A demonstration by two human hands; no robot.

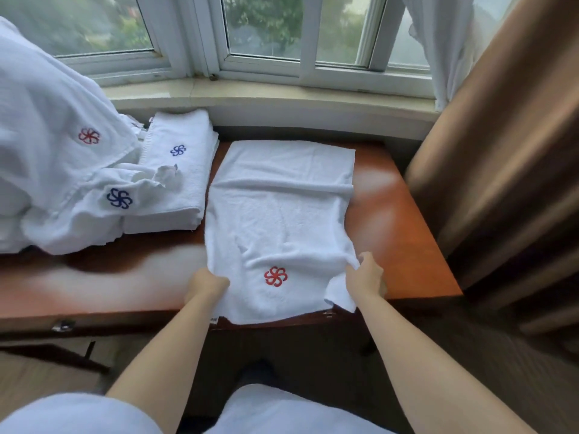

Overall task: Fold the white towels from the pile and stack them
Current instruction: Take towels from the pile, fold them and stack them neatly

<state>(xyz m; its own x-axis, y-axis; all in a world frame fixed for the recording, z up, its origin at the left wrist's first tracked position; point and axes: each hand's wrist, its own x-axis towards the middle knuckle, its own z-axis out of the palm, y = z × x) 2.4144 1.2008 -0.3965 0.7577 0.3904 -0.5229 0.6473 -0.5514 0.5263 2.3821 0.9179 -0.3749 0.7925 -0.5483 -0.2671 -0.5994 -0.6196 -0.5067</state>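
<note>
White towel point(279, 214) being held flat on the wooden table point(404, 245) — near edge.
Its near corners are being gripped by the left hand point(205, 285) and right hand point(365, 275) — folded stack point(178, 170) alongside.

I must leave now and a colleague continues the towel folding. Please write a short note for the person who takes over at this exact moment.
Left hand: grips the near left edge of the spread towel.
Right hand: grips its near right edge.
Spread towel: lies lengthwise on the wooden table, red logo near you, near end hanging over the table edge, not yet folded.
Done: a stack of folded towels, blue logo on top, sits to the left by the window.
Left: fold this towel, put it on the stack, then continue with the unfolded pile at far left.
</note>
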